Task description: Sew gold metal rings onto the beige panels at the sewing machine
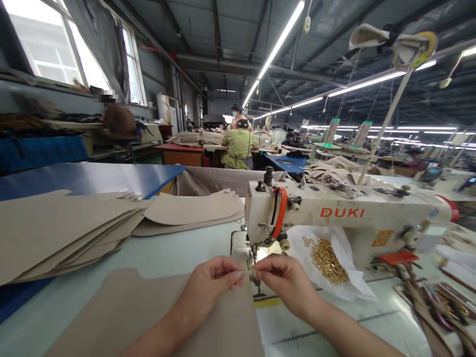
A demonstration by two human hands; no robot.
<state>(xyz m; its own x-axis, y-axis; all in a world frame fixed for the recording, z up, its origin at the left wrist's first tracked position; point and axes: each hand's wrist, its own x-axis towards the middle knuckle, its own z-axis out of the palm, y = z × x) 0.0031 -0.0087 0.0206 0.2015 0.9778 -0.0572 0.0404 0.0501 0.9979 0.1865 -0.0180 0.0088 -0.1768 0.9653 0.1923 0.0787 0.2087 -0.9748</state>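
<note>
My left hand [213, 282] is pinched closed just in front of the sewing machine's needle, above a large beige panel [156, 307] lying on the table. Facing it, fingertips a short gap apart, my right hand [284, 277] is pinched too. Something small and pale shows between the two sets of fingertips, too fine to name. The white sewing machine [305, 208], marked DUKI, stands right behind my hands with its needle [255, 250] beside the right fingertips. Gold metal hardware pieces [329, 260] lie heaped on white paper [355, 285] under the machine arm.
Stacked beige panels [63, 228] and a smaller stack [193, 210] lie at the left. Straps and tools [442, 307] fill the right edge. A thread stand [388, 114] rises behind the machine. Farther off, a person in green [240, 148] sits, back turned.
</note>
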